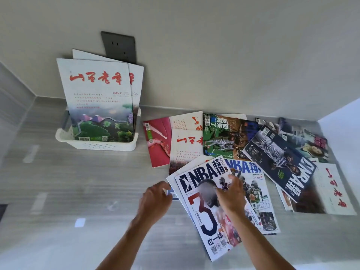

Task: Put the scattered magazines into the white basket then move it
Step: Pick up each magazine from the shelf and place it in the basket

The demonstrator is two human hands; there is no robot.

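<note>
Two white-covered magazines (97,98) already stood in the white perforated plastic basket (97,146) by the wall; about ten lay scattered. My left hand (155,199) pinched the glossy NBA magazine's (206,217) edge, my right hand (230,197) pressed its cover, fingers loosely curled.

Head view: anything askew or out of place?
Yes. Magazines lie fanned and overlapping at mixed angles on the counter, several upside down, like the dark NBA magazine. Two magazines stand in the white basket, sticking far above its rim and leaning against the wall. No damage visible.
</note>
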